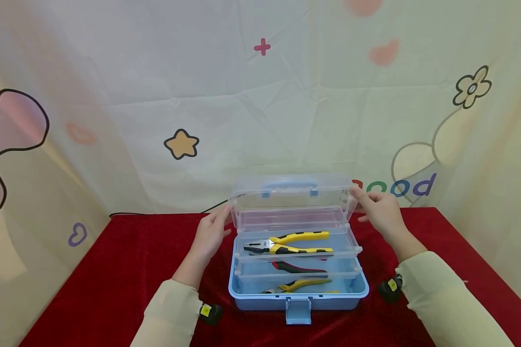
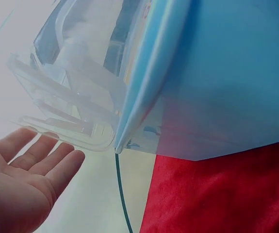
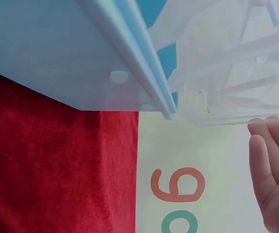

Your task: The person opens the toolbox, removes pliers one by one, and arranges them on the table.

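Note:
A light blue toolbox stands with its clear lid tipped up and back. My left hand is at the lid's left side, its fingers extended along the edge; the left wrist view shows the fingers loosely bent against the clear rim. My right hand reaches the lid's right corner, and its fingertips meet the rim in the right wrist view. Yellow-and-black combination pliers lie in the upper clear tray. Below them are a red-and-black handle and yellow-handled pliers.
Clear stepped trays are spread between base and lid. The front latch hangs down. Red cloth covers the table, and a printed curtain hangs behind it. A thin dark cable runs along the back edge.

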The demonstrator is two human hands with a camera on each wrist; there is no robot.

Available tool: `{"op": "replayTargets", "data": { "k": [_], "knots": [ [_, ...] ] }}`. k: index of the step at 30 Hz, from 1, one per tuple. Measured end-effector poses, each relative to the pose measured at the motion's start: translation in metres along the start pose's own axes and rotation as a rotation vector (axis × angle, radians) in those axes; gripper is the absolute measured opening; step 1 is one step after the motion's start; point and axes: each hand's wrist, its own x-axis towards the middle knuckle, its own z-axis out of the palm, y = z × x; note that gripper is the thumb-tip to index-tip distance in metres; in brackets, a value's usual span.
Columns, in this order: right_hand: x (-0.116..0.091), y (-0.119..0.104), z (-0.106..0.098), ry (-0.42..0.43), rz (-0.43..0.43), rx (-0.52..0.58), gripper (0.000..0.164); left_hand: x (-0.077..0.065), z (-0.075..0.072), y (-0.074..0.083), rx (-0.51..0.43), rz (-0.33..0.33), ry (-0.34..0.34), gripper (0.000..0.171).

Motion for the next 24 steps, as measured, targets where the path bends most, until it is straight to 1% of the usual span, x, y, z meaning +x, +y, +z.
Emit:
{"op": "replayTargets", "data": {
  "k": [4,10,13,19,21,24],
  "knots": [
    [0.0007,-0.0011,-0.0003,0.001,-0.013,0.0,0.082,-0.0016,-0.0002,0.0007,0.002,-0.003,-0.049,0.045],
    [0.0017,-0.0022,-0.0002,-0.014,-0.034,0.017,0.079,-0.0013,0.002,0.0009,0.057,0.043,-0.129,0.048],
    [0.0023,-0.0032,-0.0002,-0.02,-0.032,0.032,0.081,0.0001,0.0036,0.0013,0.074,0.048,-0.148,0.051],
    [0.0029,-0.0039,0.0008,-0.042,-0.028,0.053,0.082,0.0013,0.0043,0.0015,0.077,0.057,-0.179,0.058],
    [0.0025,-0.0034,0.0012,-0.051,-0.021,0.056,0.082,0.0015,0.0039,0.0012,0.072,0.064,-0.189,0.06],
    [0.0013,-0.002,0.0013,-0.071,-0.021,0.076,0.08,0.0019,0.0023,0.0004,0.041,0.054,-0.204,0.064]
  ]
}}
